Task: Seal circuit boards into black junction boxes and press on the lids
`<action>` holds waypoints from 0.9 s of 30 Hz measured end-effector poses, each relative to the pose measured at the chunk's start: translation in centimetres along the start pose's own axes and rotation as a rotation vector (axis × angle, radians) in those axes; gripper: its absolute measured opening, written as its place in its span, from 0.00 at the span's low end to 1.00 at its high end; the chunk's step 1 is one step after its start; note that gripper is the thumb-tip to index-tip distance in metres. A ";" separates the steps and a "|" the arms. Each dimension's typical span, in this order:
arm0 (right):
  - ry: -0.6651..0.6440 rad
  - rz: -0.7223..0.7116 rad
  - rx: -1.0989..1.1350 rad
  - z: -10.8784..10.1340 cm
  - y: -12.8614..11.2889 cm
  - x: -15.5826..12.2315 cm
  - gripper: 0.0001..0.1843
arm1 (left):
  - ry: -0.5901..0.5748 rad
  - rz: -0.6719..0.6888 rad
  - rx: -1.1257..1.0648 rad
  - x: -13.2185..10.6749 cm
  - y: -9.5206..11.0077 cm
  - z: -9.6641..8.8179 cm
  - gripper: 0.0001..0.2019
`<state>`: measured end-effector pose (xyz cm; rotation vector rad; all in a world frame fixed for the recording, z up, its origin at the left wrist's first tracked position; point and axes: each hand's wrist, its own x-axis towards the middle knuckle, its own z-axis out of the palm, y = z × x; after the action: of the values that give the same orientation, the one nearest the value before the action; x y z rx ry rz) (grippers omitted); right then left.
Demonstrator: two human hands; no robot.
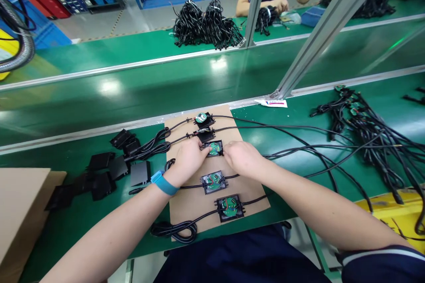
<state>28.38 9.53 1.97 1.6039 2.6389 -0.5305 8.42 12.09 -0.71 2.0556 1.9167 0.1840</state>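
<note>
A brown cardboard sheet (192, 199) lies on the green bench with several small black boxes holding green circuit boards, each with black cables. My left hand (188, 157) and my right hand (241, 157) both pinch the middle box (215, 148) from either side, fingers curled on its edges. Two more open boxes (213, 182) (230, 207) sit nearer me. Another box with a round green board (202, 119) and a closed one (206, 135) lie further away. A blue band is on my left wrist.
Loose black covers (109, 170) lie left of the sheet, beside a cardboard box (20, 212). A tangle of black cables (368, 137) spreads right, above a yellow bin (395, 212). Beyond the conveyor belt (166, 84), another person's hand (282, 5) rests near cable bundles (206, 24).
</note>
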 end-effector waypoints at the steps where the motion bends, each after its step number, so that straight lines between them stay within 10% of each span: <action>1: -0.020 0.004 -0.006 -0.3 -0.1 0.1 0.14 | -0.008 0.007 0.011 -0.1 0.1 0.1 0.12; 27: 0.030 -0.085 0.194 1.5 2.3 -0.5 0.12 | -0.136 0.078 -0.056 -1.4 0.5 0.2 0.07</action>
<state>30.30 9.62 -0.04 1.5620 2.7635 -0.7954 8.81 10.68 -0.54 2.0522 1.7344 0.1114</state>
